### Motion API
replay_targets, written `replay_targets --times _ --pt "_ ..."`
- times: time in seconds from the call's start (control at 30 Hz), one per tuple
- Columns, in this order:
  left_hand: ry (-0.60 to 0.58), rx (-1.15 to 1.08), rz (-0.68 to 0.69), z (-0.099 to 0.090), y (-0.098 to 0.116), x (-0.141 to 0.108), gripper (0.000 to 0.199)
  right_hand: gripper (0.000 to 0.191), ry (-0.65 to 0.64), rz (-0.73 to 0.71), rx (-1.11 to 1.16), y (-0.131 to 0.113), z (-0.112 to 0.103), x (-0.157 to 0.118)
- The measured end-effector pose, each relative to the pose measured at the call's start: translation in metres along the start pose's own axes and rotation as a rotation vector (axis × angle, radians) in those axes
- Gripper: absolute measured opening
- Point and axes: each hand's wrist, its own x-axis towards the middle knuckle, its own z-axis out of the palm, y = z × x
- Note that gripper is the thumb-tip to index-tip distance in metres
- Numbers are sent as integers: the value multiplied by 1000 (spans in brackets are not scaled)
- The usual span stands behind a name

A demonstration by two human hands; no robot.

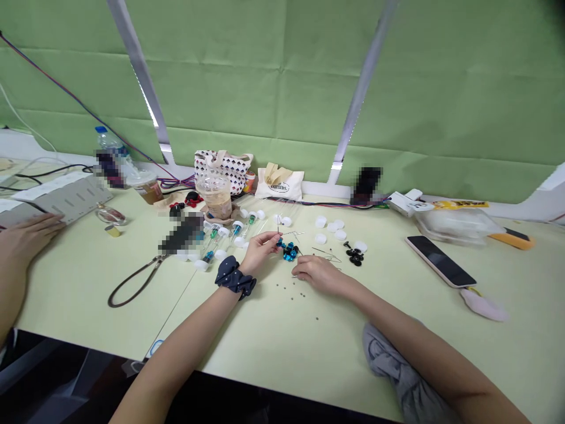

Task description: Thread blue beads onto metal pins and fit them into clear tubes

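Observation:
My left hand, with a dark dotted scrunchie at the wrist, is closed in a pinch on a thin dark rod that points up. Right by its fingertips lies a small heap of shiny blue and black pieces. My right hand rests low over the table just right of the heap, fingers pinched together; whatever is in them is too small to make out. Several tiny grey discs are scattered in front of the hands. Thin metal pins lie beyond the right hand, beside black round-headed pieces.
White caps and capped clear tubes lie farther back. An iced drink cup stands before two bags. At right are a phone and a plastic box. At far left another person's hand touches a grey box.

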Motion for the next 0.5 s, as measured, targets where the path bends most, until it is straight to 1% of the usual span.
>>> replay_targets --times 0.13,0.23,0.4,0.5 --pt "13 7 -10 0 1 -1 40 22 -40 -34 43 0 -6 -3" --pt "15 4 -14 0 2 -1 39 24 -93 -55 89 1 -11 -4" --pt "19 4 -19 0 0 0 40 25 -156 -40 142 -2 -21 -6" --pt "13 3 -15 0 -1 1 41 26 -218 -62 165 -4 -27 -9"
